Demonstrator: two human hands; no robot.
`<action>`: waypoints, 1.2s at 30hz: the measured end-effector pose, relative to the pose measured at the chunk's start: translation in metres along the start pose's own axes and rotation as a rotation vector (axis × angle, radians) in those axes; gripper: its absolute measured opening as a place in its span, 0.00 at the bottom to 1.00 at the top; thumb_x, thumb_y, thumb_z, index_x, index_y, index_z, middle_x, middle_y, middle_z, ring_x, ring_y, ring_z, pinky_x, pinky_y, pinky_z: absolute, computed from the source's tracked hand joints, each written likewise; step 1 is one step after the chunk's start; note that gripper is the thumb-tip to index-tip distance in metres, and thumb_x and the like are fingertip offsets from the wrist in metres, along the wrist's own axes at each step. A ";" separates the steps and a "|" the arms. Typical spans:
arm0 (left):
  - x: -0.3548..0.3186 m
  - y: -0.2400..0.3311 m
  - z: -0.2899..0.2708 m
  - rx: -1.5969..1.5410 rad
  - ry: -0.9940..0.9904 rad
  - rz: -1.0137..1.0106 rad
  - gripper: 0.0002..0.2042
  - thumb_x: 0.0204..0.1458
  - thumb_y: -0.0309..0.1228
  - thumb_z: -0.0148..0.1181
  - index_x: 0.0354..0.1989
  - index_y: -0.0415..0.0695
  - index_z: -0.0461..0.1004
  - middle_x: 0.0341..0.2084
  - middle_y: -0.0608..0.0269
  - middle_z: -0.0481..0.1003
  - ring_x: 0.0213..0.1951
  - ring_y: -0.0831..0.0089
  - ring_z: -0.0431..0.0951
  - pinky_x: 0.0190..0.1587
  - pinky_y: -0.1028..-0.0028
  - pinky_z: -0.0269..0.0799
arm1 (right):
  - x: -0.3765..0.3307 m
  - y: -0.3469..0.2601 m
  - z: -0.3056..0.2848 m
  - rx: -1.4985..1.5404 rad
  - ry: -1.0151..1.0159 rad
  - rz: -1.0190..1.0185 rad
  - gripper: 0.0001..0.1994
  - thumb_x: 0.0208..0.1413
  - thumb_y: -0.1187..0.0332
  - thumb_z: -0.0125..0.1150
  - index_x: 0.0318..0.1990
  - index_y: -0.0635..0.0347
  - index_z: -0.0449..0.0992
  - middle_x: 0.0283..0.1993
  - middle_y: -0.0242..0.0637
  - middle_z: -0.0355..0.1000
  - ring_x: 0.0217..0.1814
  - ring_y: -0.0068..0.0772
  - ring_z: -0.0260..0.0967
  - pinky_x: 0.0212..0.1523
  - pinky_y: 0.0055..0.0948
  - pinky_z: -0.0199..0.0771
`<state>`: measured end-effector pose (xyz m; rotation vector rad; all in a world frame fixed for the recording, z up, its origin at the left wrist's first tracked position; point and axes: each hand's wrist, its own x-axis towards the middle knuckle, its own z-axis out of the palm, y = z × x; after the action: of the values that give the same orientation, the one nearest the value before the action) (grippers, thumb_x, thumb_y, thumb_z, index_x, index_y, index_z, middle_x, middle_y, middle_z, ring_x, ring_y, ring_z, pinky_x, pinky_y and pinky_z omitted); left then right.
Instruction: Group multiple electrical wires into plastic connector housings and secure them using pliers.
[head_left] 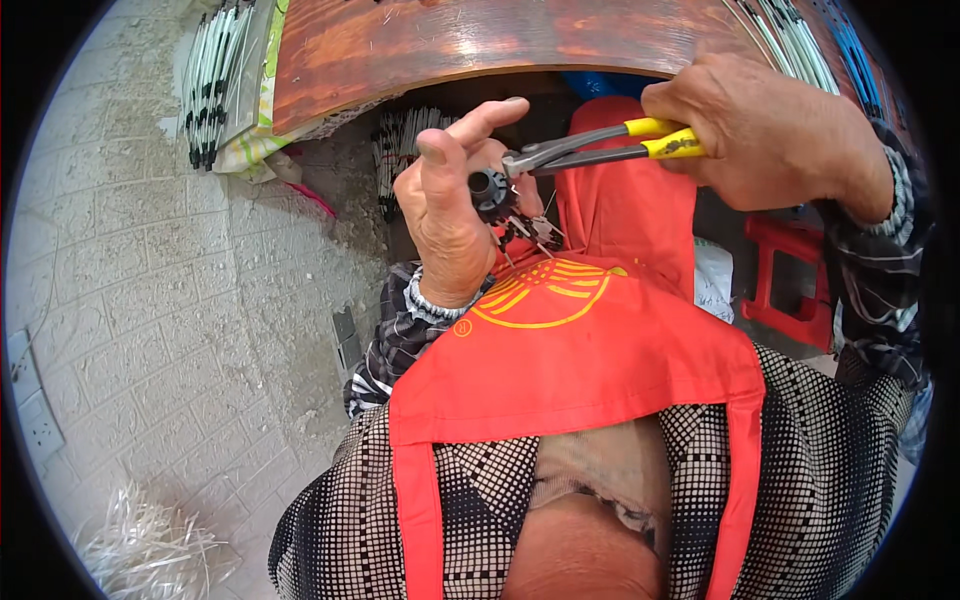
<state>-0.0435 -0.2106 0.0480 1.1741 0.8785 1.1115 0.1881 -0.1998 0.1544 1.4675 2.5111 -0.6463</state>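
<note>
In front of my lap, my left hand (440, 215) cradles a black slotted hub (492, 203), which looks like an umbrella part. Its thumb and forefinger stick out, and the other fingers are partly hidden behind the hub. Thin metal ribs (522, 235) with black joints hang below it, toward my apron. My right hand (775, 130) is closed round the yellow grips of a pair of pliers (675, 144). The jaws reach left to the upper right side of the hub, by my left fingers. I cannot tell whether they grip a rib or wire there.
A curved wooden table (440, 40) lies ahead. Bundles of white ribs (212, 75) with black ends are at its left, with more white and blue ones (850, 55) at the right. A red plastic stool (790, 285) stands right; a pile of pale strips (155, 550) lies on the floor.
</note>
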 end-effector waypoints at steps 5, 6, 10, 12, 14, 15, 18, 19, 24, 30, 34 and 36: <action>-0.004 0.008 0.004 0.065 0.008 -0.072 0.44 0.59 0.67 0.33 0.44 0.30 0.76 0.13 0.60 0.70 0.17 0.75 0.70 0.22 0.78 0.68 | 0.025 -0.001 -0.018 0.038 -0.423 0.101 0.08 0.47 0.69 0.64 0.28 0.65 0.75 0.22 0.43 0.72 0.28 0.43 0.72 0.30 0.38 0.69; -0.004 0.005 0.002 0.023 -0.008 -0.084 0.44 0.58 0.68 0.33 0.43 0.29 0.76 0.13 0.60 0.70 0.18 0.74 0.71 0.23 0.77 0.69 | 0.025 0.004 -0.014 0.140 -0.435 0.079 0.07 0.48 0.69 0.63 0.26 0.64 0.74 0.18 0.41 0.69 0.24 0.42 0.70 0.28 0.39 0.67; -0.002 0.004 -0.005 -0.050 0.029 -0.126 0.44 0.60 0.67 0.30 0.41 0.30 0.78 0.14 0.62 0.70 0.18 0.75 0.72 0.24 0.78 0.69 | 0.027 0.014 0.006 0.254 -0.434 -0.026 0.09 0.49 0.67 0.64 0.28 0.64 0.73 0.20 0.41 0.69 0.25 0.44 0.70 0.28 0.39 0.67; 0.000 0.005 -0.007 -0.075 0.035 -0.137 0.44 0.61 0.65 0.28 0.38 0.31 0.80 0.15 0.63 0.70 0.18 0.77 0.73 0.24 0.80 0.68 | 0.022 0.010 0.009 0.241 -0.364 -0.016 0.10 0.51 0.66 0.65 0.32 0.64 0.73 0.21 0.41 0.69 0.25 0.46 0.69 0.29 0.40 0.67; 0.000 0.008 -0.006 -0.071 0.023 -0.174 0.45 0.61 0.66 0.28 0.36 0.32 0.81 0.15 0.62 0.71 0.18 0.77 0.73 0.25 0.80 0.68 | 0.018 0.010 0.011 0.216 -0.267 -0.030 0.12 0.52 0.64 0.65 0.35 0.65 0.73 0.26 0.44 0.72 0.29 0.47 0.72 0.31 0.41 0.70; 0.000 0.007 -0.008 -0.070 0.028 -0.175 0.45 0.61 0.66 0.28 0.36 0.32 0.81 0.15 0.62 0.71 0.18 0.77 0.73 0.25 0.80 0.68 | 0.016 0.011 0.013 0.192 -0.170 -0.043 0.15 0.53 0.62 0.64 0.37 0.65 0.72 0.31 0.46 0.74 0.33 0.47 0.75 0.32 0.42 0.72; 0.003 0.004 -0.008 -0.071 -0.020 -0.116 0.45 0.61 0.66 0.28 0.35 0.32 0.81 0.14 0.60 0.73 0.18 0.77 0.73 0.25 0.80 0.69 | 0.010 0.016 0.029 0.198 0.101 -0.212 0.13 0.57 0.64 0.62 0.42 0.64 0.72 0.32 0.47 0.74 0.37 0.50 0.75 0.37 0.43 0.73; 0.003 0.004 -0.006 -0.066 -0.024 -0.123 0.45 0.61 0.66 0.28 0.35 0.32 0.81 0.14 0.59 0.73 0.18 0.77 0.73 0.25 0.80 0.69 | 0.007 0.017 0.030 0.197 0.102 -0.206 0.13 0.57 0.64 0.62 0.42 0.64 0.72 0.32 0.47 0.74 0.37 0.50 0.75 0.37 0.43 0.73; 0.002 0.005 -0.007 -0.050 0.016 -0.107 0.45 0.61 0.65 0.28 0.34 0.31 0.81 0.15 0.58 0.75 0.17 0.77 0.72 0.25 0.80 0.69 | 0.006 0.011 0.033 0.092 0.101 -0.151 0.11 0.56 0.70 0.60 0.44 0.65 0.70 0.34 0.49 0.75 0.41 0.53 0.74 0.40 0.44 0.73; 0.001 0.005 -0.004 -0.043 0.042 -0.113 0.44 0.62 0.65 0.28 0.32 0.32 0.81 0.15 0.57 0.75 0.17 0.75 0.72 0.25 0.79 0.69 | 0.001 0.004 0.032 -0.055 0.184 -0.119 0.11 0.49 0.74 0.62 0.41 0.65 0.72 0.30 0.49 0.75 0.37 0.52 0.75 0.37 0.46 0.74; 0.001 0.006 -0.008 -0.036 0.032 -0.089 0.44 0.62 0.64 0.27 0.33 0.32 0.81 0.15 0.58 0.74 0.16 0.75 0.72 0.24 0.78 0.68 | 0.004 0.000 0.045 -0.053 0.235 -0.063 0.12 0.44 0.76 0.63 0.39 0.65 0.73 0.29 0.48 0.75 0.35 0.53 0.75 0.35 0.46 0.74; 0.001 0.005 -0.007 -0.042 0.028 -0.111 0.44 0.62 0.63 0.26 0.34 0.32 0.81 0.14 0.58 0.74 0.16 0.75 0.72 0.24 0.78 0.67 | 0.003 0.001 0.051 0.007 0.241 -0.046 0.11 0.44 0.76 0.62 0.37 0.64 0.75 0.28 0.48 0.75 0.33 0.53 0.75 0.33 0.46 0.75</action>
<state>-0.0511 -0.2074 0.0519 1.0650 0.9267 1.0528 0.1833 -0.2200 0.1074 1.5794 2.7308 -0.5126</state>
